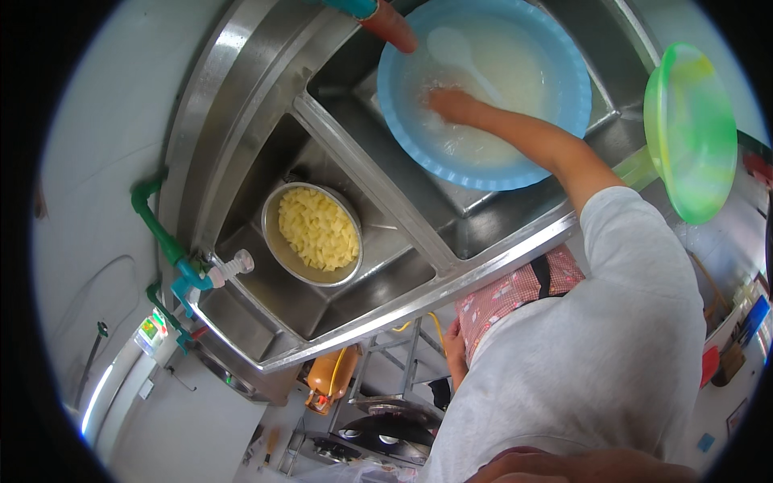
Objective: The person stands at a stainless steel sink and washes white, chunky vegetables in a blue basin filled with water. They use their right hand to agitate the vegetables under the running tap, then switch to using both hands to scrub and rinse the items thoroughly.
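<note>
My right hand [450, 105] is dipped in cloudy, whitish water in a large blue plastic basin [483, 179]; the water hides its fingers. A pale, translucent ladle or scoop [450, 47] lies in the same basin, beyond my hand. The basin stands in a stainless steel sink compartment. Low beside my patterned apron [501, 296] is my left hand [457, 347], partly hidden, so its grip is unclear. In the adjoining compartment to the left, a round metal pot [270, 244] holds pale yellow diced pieces [317, 229].
A red-tipped pipe or hose [389, 27] reaches over the basin's rim. A green plastic basin [694, 133] is at the right. Blue-green taps [193, 278] stand by the sink's left end. Below are an orange gas cylinder [332, 374] and a metal frame [386, 362].
</note>
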A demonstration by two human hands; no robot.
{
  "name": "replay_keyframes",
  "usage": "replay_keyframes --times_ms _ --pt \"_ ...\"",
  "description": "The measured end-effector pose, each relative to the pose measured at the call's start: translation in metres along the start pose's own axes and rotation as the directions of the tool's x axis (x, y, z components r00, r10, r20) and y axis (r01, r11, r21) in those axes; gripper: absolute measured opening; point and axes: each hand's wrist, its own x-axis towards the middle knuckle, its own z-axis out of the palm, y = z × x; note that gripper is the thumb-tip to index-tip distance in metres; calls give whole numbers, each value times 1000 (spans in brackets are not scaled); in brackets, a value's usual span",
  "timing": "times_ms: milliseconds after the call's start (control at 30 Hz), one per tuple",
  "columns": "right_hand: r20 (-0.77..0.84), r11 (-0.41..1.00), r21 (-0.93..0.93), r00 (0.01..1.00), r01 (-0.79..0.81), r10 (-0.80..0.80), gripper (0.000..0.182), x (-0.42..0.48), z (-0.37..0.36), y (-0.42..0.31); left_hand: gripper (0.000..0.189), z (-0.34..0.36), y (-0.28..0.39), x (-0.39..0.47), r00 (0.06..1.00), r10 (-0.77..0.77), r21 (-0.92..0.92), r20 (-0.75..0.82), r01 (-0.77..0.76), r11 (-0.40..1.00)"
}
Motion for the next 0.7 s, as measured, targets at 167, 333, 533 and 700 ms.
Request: replay_keyframes --times_ms 167,333,533,700 --pt "118 985 12 978 -172 169 39 -18 -6 63 33 2 -5 -5 999 -23 -1 -22 23 1000" --pt "-110 912 4 906 -410 408 32 -62 -19 103 33 15 22 -13 997 -62 13 -37 63 998" --pt "61 894 -142 898 -425 436 26 -111 -31 83 33 3 9 -5 1000 1 20 -20 -1 1000" --pt "344 958 -18 898 -287 276 16 -128 0 76 33 12 31 -9 1000 13 59 -14 -12 998"
